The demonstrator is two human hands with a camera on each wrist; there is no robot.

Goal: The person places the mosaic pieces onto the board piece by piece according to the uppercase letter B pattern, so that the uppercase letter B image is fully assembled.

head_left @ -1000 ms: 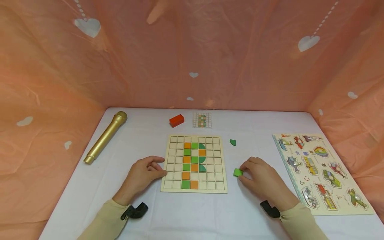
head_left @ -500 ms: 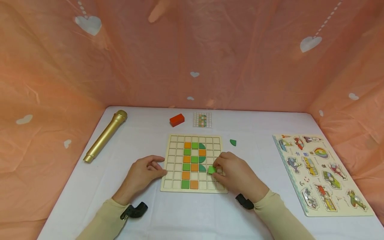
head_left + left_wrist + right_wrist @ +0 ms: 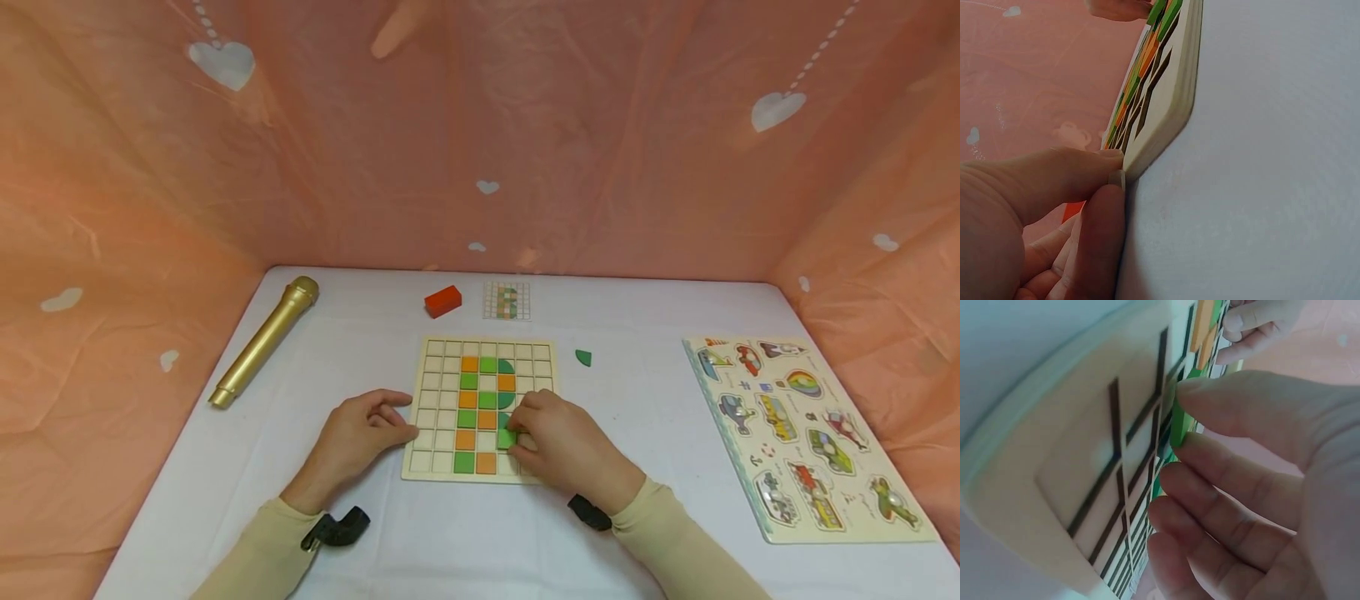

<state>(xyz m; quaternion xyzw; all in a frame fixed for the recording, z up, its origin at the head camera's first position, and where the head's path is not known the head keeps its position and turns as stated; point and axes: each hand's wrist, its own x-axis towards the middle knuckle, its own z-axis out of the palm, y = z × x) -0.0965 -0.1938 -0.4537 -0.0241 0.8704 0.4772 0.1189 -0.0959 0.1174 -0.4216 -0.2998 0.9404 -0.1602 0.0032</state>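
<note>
A wooden grid board lies on the white table, with orange, light green and dark green tiles in several of its squares. Thumb and index tip of my left hand touch its left edge, set apart along it. My right hand is over the board's lower right, pinching a light green square tile between thumb and index finger. In the right wrist view that green tile is at the board's surface; whether it sits fully in a square I cannot tell. A dark green quarter-circle tile lies right of the board.
Behind the board are a red block and a small printed pattern card. A gold microphone lies at the left. On the right is a picture puzzle board. Orange curtains surround the table's back and sides.
From the table right of the board, my right hand has carried the light green tile leftward onto the grid, below the lowest dark green quarter-circle. My left hand has stayed at the board's edge.
</note>
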